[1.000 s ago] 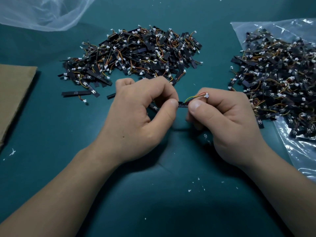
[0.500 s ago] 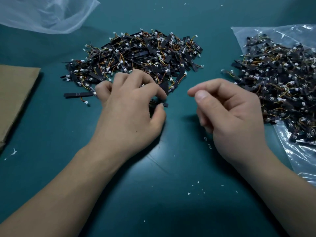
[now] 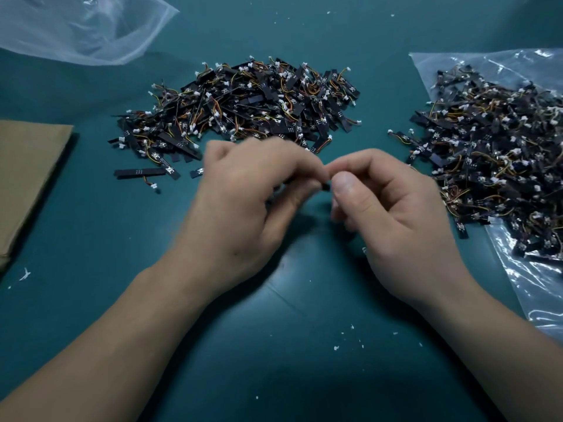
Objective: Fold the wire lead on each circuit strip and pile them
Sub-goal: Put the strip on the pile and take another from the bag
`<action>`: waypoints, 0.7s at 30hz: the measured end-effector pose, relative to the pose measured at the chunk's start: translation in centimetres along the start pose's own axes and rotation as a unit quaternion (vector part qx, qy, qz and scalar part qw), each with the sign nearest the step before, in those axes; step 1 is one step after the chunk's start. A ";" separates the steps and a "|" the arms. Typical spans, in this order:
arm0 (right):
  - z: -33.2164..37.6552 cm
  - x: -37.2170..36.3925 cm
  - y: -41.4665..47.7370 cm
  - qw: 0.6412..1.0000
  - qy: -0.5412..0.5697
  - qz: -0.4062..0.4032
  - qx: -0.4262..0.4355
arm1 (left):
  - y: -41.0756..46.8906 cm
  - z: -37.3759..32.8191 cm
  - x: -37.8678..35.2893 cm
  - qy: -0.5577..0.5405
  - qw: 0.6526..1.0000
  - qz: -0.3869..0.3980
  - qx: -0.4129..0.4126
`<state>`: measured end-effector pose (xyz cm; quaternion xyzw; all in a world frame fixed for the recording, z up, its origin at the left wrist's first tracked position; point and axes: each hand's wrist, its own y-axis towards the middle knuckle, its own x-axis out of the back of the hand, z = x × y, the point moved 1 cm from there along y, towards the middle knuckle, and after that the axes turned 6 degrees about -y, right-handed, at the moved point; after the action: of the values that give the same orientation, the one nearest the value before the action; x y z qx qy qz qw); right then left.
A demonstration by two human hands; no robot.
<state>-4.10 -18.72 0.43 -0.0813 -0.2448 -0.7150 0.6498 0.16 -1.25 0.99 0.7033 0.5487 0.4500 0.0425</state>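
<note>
Dim overall, cool flat light from overhead. Soft shadow pooling under both hands on teal mat (image 3: 304, 345). Left hand (image 3: 240, 205) smeared by motion blur; right hand (image 3: 393, 214) sharper. Circuit strip (image 3: 326, 186) pinched between them, only dark smudge. Glare streaks on right plastic bag (image 3: 542, 287). Corners darkening, edges bowing with wide lens.

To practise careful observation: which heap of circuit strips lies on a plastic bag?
The right heap; the middle heap sits directly on the green mat.
</note>
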 end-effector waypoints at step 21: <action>-0.1 0.0 0.1 0.999 0.037 0.027 -0.018 | -0.1 -0.3 0.2 -0.083 0.996 -0.002 0.038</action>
<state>-3.94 -18.82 0.36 -0.0729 -0.2054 -0.7041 0.6758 -0.13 -1.19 1.17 0.7380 0.5615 0.3692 0.0619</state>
